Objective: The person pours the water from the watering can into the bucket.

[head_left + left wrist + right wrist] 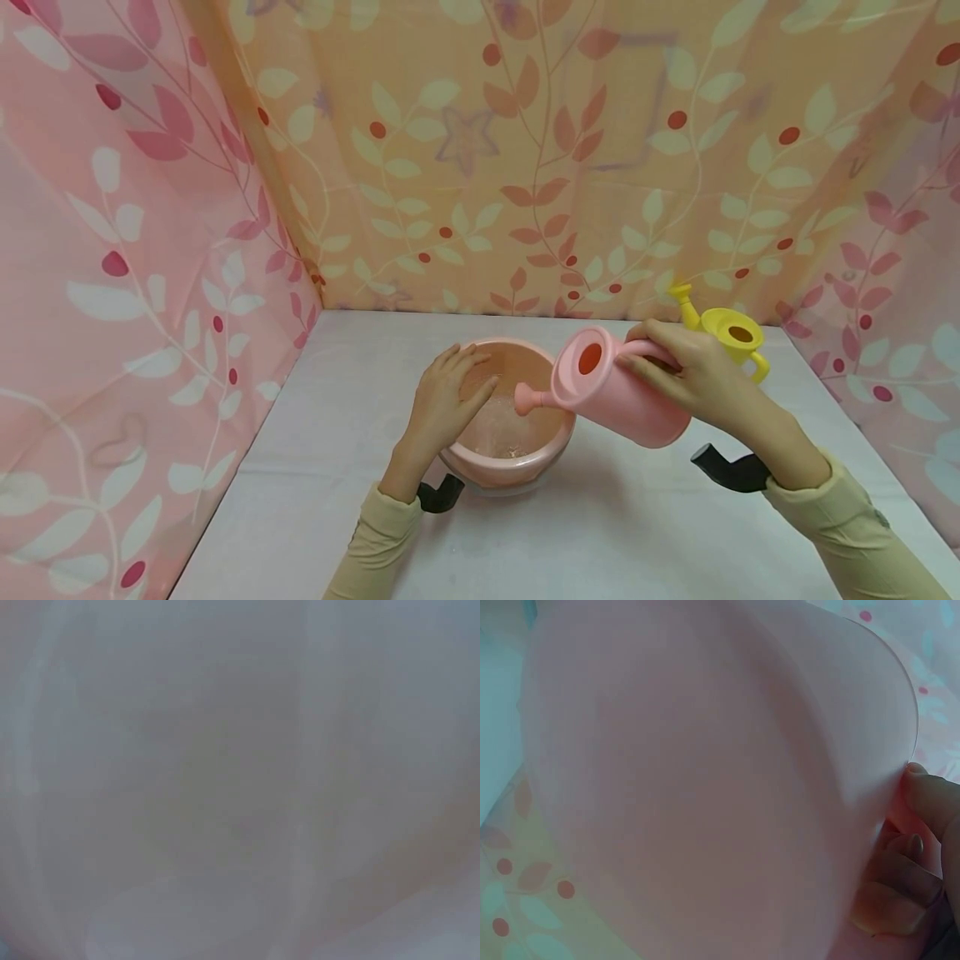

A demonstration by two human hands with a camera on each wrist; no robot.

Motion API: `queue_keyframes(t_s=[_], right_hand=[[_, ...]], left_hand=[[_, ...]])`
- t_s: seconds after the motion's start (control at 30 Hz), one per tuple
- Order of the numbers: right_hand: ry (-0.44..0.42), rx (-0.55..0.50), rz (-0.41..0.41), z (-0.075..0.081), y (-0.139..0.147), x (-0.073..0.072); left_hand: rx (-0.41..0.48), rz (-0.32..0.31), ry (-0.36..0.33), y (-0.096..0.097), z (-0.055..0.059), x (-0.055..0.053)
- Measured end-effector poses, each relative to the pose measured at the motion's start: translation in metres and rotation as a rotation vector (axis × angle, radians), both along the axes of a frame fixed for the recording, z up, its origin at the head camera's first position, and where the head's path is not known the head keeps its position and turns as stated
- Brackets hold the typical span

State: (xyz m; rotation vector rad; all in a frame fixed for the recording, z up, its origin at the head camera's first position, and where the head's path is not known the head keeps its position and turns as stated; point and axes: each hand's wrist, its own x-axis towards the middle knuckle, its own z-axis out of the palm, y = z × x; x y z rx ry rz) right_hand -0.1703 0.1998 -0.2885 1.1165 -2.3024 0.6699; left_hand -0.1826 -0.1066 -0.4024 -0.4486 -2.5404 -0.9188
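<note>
A pink watering can [622, 400] is held tilted to the left by my right hand [693, 367], whose fingers wrap its handle [651, 352]. The sprinkler head [528, 398] hangs over a round pink bowl [480, 468]. Clear water [501, 425] lies inside the bowl, rippled near the front. My left hand [448, 396] is at the bowl's left rim, fingers extended and thumb reaching over the inside. In the right wrist view, the can's body [705, 780] fills most of the picture, with the fingers [900, 889] at its right edge. The left wrist view is a pale blur.
A yellow watering can [723, 329] stands at the back right of the white table [315, 433], behind my right hand. Leaf-patterned cloth [420, 183] hangs along the back and both sides. Black wrist mounts [731, 468] stick out near both cuffs.
</note>
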Motion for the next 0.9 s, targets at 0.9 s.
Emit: queue_keyframes(t_s=[0.9], right_hand=[[0.015, -0.001, 0.022, 0.0014, -0.0018, -0.0006]], left_hand=[[-0.01, -0.002, 0.002, -0.0005, -0.0005, 0.0]])
